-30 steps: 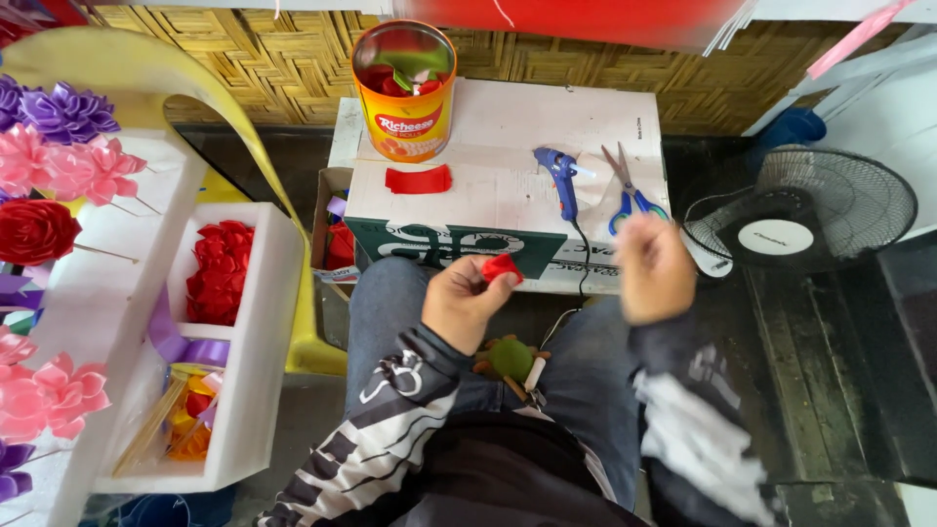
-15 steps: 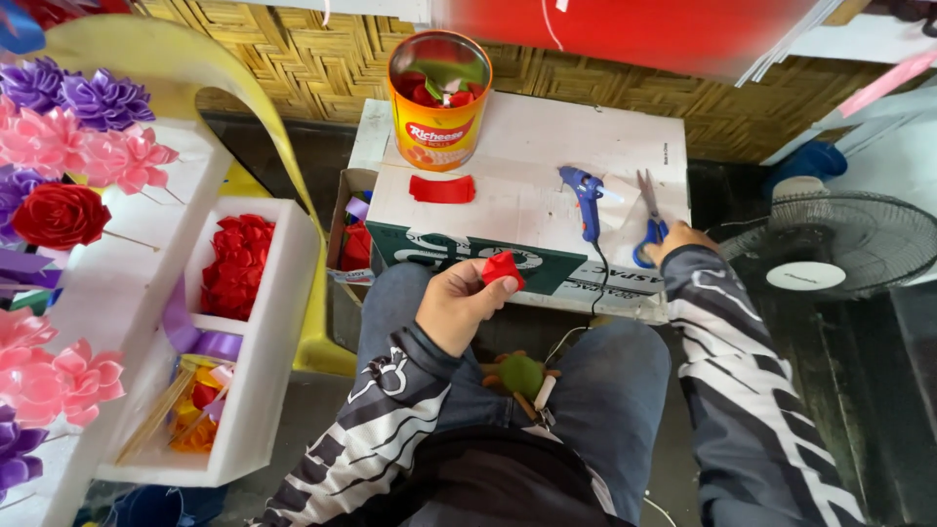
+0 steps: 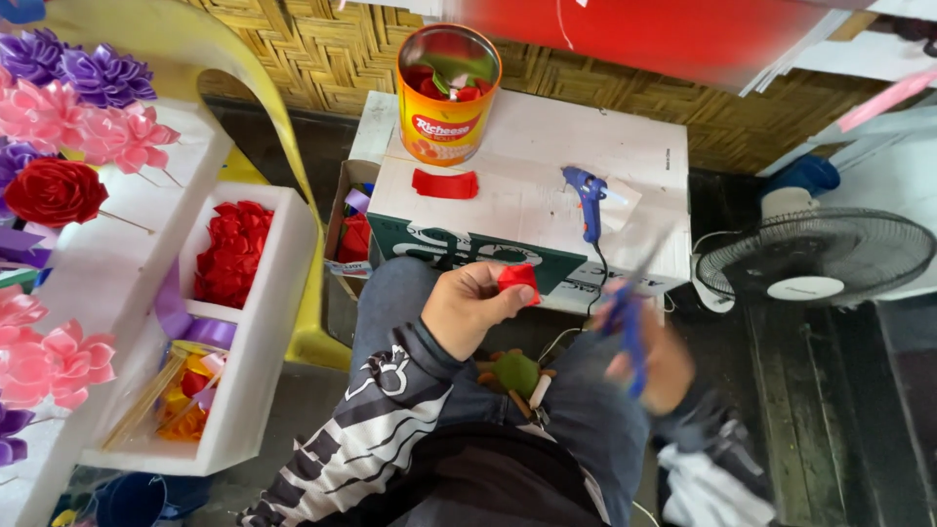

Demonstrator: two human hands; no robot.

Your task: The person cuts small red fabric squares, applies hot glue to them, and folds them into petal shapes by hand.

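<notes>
The left hand (image 3: 467,310) pinches a small red folded piece (image 3: 518,277) between thumb and fingers, near the front edge of the white box (image 3: 547,166). The right hand (image 3: 656,359) is blurry, to the right of it, closed around blue scissors (image 3: 630,310). On the box sit a blue glue gun (image 3: 589,198), a red strip (image 3: 445,183) and, at the far end, an orange can (image 3: 448,93). A fan (image 3: 818,259) stands at the right. Red flowers (image 3: 232,252) fill a white tray (image 3: 256,376) on the left.

right hand (image 3: 656,363) motion-blurred | scissors (image 3: 630,317) smeared, blades unclear
</notes>
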